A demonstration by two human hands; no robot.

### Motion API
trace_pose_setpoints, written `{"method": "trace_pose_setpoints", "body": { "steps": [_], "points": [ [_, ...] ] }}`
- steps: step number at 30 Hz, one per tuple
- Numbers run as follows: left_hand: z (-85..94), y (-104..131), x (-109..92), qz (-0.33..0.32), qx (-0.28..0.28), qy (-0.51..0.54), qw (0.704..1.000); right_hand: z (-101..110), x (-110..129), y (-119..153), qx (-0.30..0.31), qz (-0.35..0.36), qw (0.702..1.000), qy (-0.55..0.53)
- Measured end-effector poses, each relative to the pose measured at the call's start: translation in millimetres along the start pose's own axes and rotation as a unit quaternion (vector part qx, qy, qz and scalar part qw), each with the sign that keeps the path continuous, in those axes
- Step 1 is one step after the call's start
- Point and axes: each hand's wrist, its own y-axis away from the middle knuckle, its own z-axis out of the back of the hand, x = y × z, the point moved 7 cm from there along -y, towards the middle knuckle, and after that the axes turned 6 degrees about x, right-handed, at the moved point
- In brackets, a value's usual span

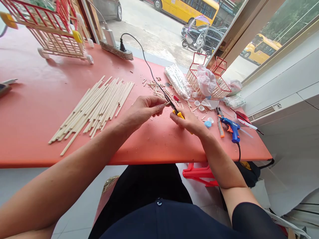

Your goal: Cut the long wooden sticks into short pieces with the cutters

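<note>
My right hand [188, 122] is wrapped round the yellow handles of a pair of pliers or cutters [179, 115]. Its dark jaws point up and left, close to my left fingertips. Thumb and fingers of my left hand [147, 108] pinch a short piece of wooden stick [166, 104], whose end meets the jaws. Left of my hands, many pale wooden sticks [92, 109] lie side by side on the red table [32, 132]. Small cut pieces [156, 88] are scattered just beyond my hands.
A stick-built model cart [57, 36] stands at the back left, near a power strip [117, 51] with a black cable. Toward the right are a foil-like pack [178, 81], a red-edged stick frame [221, 88], small caps and a blue glue gun [231, 128]. A red stool [199, 174] is below.
</note>
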Motion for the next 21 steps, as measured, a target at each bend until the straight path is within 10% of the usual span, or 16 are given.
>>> {"method": "trace_pose_setpoints", "body": {
  "steps": [21],
  "points": [
    [-6.4, -2.3, -0.4, 0.004, 0.043, 0.022, 0.999, 3.0, 8.7, 6.7, 0.004, -0.002, 1.0, 0.02]
  ]
}}
